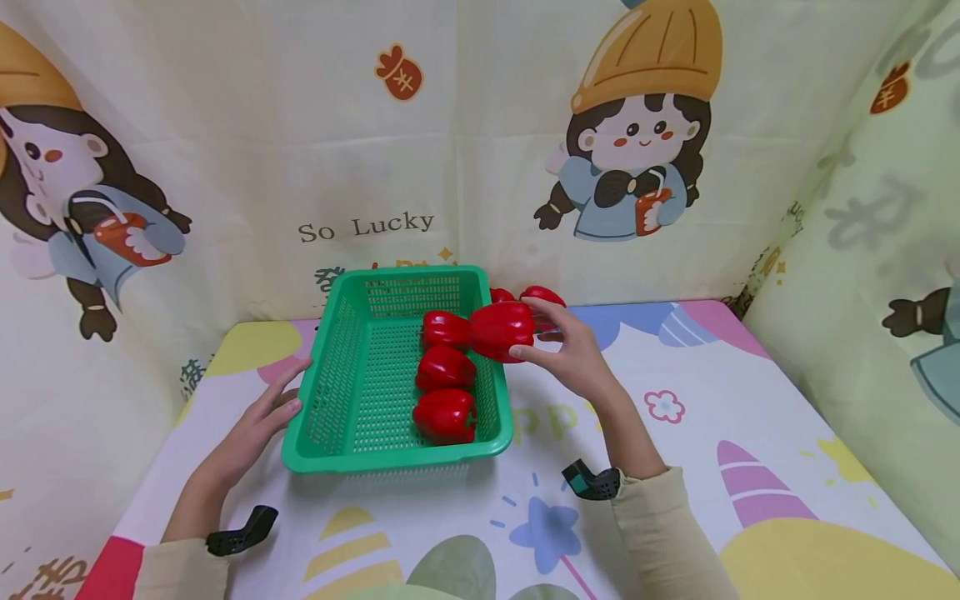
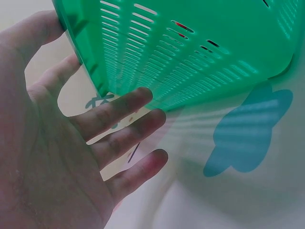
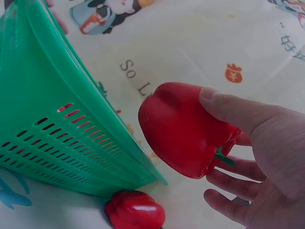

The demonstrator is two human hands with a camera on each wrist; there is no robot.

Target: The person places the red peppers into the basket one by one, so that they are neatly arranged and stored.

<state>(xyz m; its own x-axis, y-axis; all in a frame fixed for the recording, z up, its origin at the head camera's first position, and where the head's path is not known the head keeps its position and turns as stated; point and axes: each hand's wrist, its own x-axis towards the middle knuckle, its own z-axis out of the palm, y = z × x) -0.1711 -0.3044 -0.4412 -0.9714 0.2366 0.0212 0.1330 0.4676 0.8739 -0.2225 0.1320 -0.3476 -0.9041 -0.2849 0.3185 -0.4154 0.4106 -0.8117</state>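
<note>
Over the right rim of a green plastic basket (image 1: pixel 397 457), my right hand (image 1: pixel 573 354) holds a red bell pepper (image 1: pixel 501 331). In the right wrist view, the thumb presses one side of the held pepper (image 3: pixel 183 129), and its green stem points back toward the palm. Three more bell peppers (image 1: pixel 444 417) lie in a row along the basket's right side. On the left, my left hand (image 1: pixel 251 433) rests against the basket's outer edge with fingers extended. The left wrist view shows a digit touching the basket rim (image 2: pixel 64 19) and other fingers spread beside the slotted wall.
Two more red peppers (image 1: pixel 543 295) lie outside the basket, behind its right side, partly hidden by the held pepper and the rim. A patterned cloth (image 1: pixel 645 517) covers the table. A printed curtain (image 1: pixel 480 167) hangs right behind the basket.
</note>
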